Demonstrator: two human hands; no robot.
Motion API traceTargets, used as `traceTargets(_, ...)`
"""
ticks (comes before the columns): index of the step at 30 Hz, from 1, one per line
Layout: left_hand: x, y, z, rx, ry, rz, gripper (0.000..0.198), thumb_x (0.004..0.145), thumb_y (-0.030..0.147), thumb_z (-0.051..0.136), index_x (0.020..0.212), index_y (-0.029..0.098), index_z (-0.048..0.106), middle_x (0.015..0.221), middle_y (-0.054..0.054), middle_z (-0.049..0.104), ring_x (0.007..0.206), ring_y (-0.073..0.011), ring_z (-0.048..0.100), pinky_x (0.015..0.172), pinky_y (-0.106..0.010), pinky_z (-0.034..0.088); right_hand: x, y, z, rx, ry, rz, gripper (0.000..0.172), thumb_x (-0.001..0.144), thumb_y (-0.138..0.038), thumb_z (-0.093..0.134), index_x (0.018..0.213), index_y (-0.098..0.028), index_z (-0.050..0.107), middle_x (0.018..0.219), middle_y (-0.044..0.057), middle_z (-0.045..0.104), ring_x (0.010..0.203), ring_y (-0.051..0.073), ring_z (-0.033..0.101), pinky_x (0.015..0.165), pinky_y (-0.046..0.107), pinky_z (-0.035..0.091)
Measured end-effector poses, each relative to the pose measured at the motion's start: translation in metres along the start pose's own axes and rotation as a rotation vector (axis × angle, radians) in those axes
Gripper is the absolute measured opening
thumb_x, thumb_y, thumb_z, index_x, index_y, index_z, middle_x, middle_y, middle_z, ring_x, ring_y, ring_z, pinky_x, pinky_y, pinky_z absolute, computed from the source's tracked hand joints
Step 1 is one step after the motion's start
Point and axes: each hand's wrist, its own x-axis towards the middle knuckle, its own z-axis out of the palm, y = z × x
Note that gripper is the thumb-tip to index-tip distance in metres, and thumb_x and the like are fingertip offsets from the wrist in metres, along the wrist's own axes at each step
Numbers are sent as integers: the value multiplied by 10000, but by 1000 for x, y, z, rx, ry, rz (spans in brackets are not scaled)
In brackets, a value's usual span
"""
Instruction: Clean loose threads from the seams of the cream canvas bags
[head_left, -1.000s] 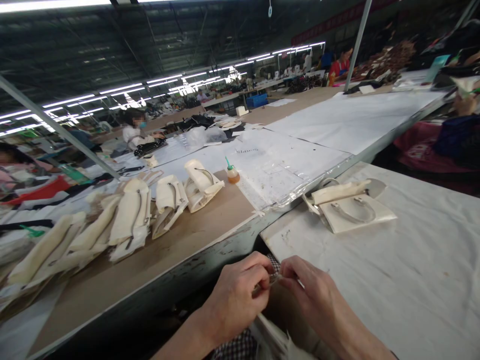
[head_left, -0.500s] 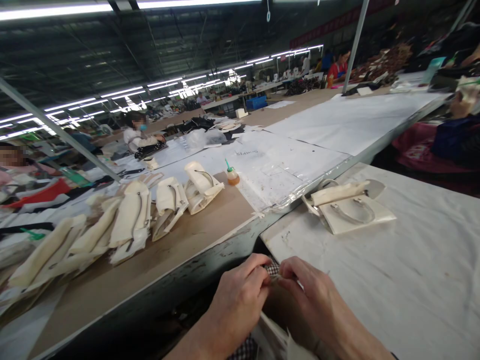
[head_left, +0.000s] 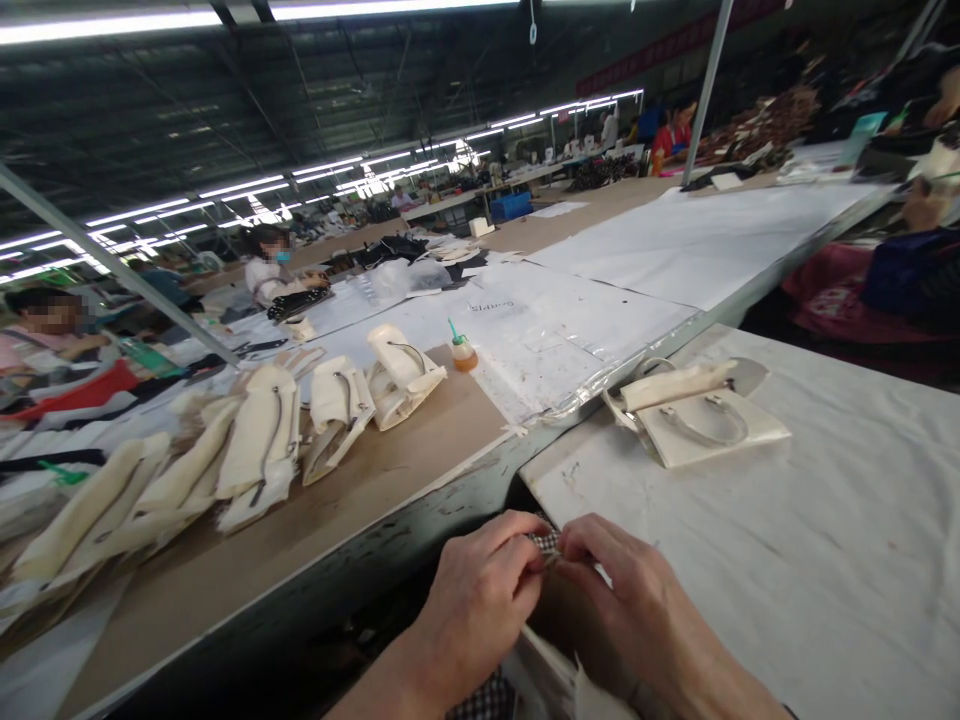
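Observation:
My left hand (head_left: 487,580) and my right hand (head_left: 626,585) are close together above my lap. Both pinch the upper edge of a partly made bag (head_left: 544,660), with cream fabric and a tan inner side showing below. My fingertips nearly meet, and they hide the exact spot they grip. Black-and-white checked cloth (head_left: 487,695) shows beneath and between my hands. To the upper right, a cream handbag (head_left: 709,425) with a looped handle lies on a white-covered table (head_left: 847,530).
Several cream bag pieces (head_left: 262,430) with dark zips lie in a row on the brown-covered bench (head_left: 397,470). A small bottle of amber liquid (head_left: 464,355) with a green nozzle stands beyond them. Other people (head_left: 270,265) work farther off. A metal post (head_left: 709,95) rises at the back.
My hands hold almost the same pose on the bag edge, with only slight finger movement. The view shifts a little. At far left, a person's head and arm have come further into view.

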Motion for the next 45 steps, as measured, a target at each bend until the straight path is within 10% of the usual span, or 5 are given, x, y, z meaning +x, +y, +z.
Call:
traceTargets(23, 11, -16, 8, 23, -56, 323, 165, 919, 8, 471, 847, 130, 556, 945, -85, 657, 827, -180, 631, 747, -283, 524, 6, 9, 1, -139, -50, -31, 197, 884, -10, 437, 830, -191, 494, 789, 25, 580, 707, 188, 554, 626, 300, 415)
traceTargets(34, 18, -15, 9, -55, -93, 47, 178, 792, 2, 599, 772, 172, 553, 946, -13, 671, 749, -147, 649, 637, -245, 478, 9, 16, -5, -170, -37, -103, 243, 817, 36, 543, 833, -197, 477, 815, 9, 583, 716, 171, 558, 635, 279, 428)
traceTargets(45, 17, -15, 2, 3, -85, 253, 159, 859, 34, 495, 801, 163, 569, 989, -61, 691, 780, -166, 662, 667, -264, 530, 9, 7, -3, -166, -27, -125, 237, 813, 55, 473, 820, -175, 530, 822, 38, 606, 738, 181, 561, 646, 289, 447)
